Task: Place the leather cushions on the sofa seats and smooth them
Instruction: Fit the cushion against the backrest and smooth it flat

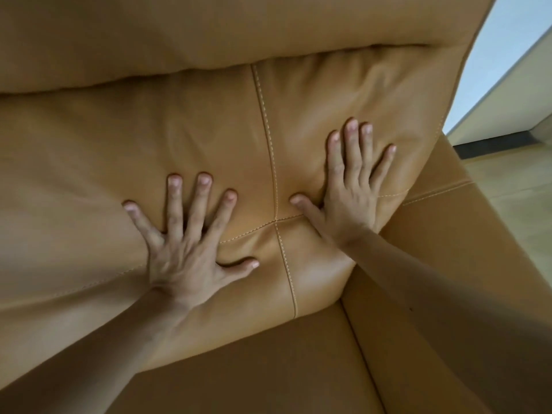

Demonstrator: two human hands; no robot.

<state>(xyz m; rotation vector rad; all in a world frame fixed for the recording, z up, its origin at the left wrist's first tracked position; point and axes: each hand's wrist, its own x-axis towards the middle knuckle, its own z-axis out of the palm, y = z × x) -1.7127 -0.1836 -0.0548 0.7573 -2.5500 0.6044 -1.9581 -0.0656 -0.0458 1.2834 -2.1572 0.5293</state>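
While both palms lie flat on it, the tan leather seat cushion point(185, 138) sits on the sofa, its far edge tucked under the bulging back cushion point(209, 34) that runs across the top of the view. The left hand point(188, 249) presses down near the middle of the cushion with all five fingers spread wide and grasping nothing; its thumb points right toward the crossing of two stitched seams point(276, 221). The right hand point(351, 186) lies further off and to the right of the long seam, also released and flat, its fingers closer together and pointing away, its thumb stretched left toward that same seam. Around each hand the leather dips and creases, with deeper folds fanning out at the cushion's far right corner. The cushion's near right corner hangs over the sofa's base point(268, 369), and the armrest point(454, 234) rises just beside its right edge. Beyond the armrest, at the far right, a pale floor point(522, 210) and a light wall point(507, 40) show.
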